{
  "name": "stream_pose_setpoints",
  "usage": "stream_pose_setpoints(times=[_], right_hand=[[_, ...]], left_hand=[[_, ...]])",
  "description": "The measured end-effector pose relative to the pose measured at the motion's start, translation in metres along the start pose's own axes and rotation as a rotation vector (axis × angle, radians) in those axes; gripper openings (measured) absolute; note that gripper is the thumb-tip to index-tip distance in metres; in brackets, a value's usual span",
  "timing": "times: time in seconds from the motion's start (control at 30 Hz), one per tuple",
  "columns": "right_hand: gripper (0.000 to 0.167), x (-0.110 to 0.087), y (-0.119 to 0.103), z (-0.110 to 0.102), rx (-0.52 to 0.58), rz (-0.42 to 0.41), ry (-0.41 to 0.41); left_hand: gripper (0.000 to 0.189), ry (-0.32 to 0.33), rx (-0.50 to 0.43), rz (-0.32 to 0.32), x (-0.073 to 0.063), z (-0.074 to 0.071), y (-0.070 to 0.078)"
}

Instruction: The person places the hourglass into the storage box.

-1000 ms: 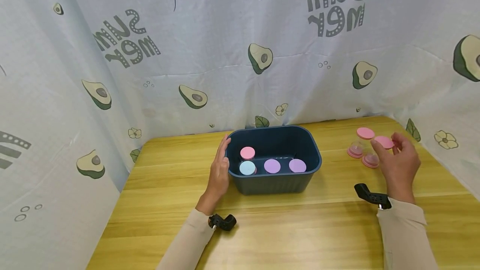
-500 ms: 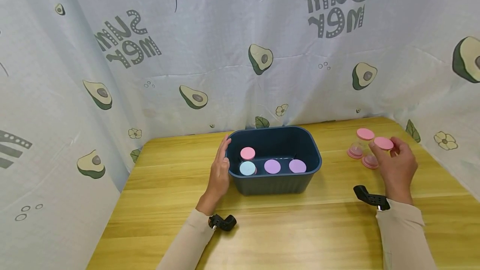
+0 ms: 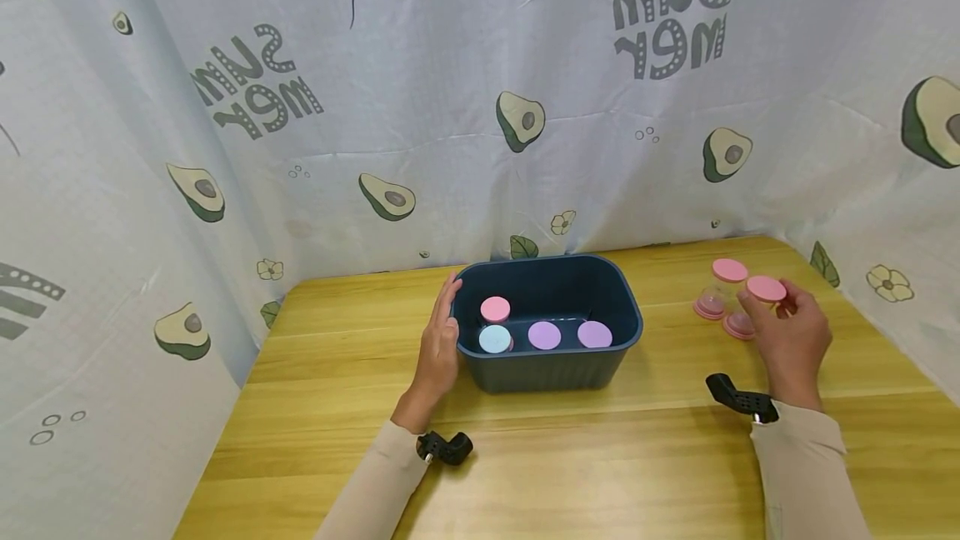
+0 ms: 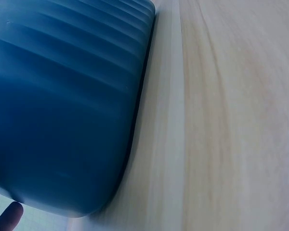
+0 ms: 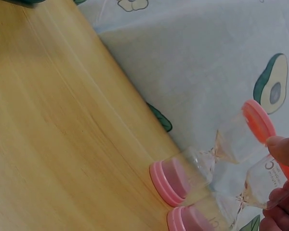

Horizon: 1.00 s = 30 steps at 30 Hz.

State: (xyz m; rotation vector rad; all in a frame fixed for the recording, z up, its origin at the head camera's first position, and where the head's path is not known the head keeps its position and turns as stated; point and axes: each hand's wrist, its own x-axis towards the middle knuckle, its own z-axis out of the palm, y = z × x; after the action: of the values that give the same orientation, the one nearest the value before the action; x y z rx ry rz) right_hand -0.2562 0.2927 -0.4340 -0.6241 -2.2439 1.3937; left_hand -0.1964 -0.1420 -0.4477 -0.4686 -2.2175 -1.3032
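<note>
Two pink-capped hourglasses (image 3: 729, 271) stand close together R of the navy bin (image 3: 551, 372); our R hand (image 3: 795, 336) pinches the farther one's top, our L hand (image 3: 437, 357), fingers straight, lies at the bin's L end, & a slip binward could prob. topple the nearer one.

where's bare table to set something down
Bare table lies left of the left hand, between the sleeves in front of the dark bin, and, narrower, between the bin and two pink hourglasses. Crowded: around those hourglasses, where the right hand grips one.
</note>
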Motion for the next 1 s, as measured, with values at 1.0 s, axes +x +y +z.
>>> stream_pose_setpoints(times=[1.0], right_hand=[[0.061,-0.004,-0.020,-0.011,0.228,0.118,0.019]], left_hand=[[0.055,-0.003,-0.002,0.008,0.000,-0.001,0.001]])
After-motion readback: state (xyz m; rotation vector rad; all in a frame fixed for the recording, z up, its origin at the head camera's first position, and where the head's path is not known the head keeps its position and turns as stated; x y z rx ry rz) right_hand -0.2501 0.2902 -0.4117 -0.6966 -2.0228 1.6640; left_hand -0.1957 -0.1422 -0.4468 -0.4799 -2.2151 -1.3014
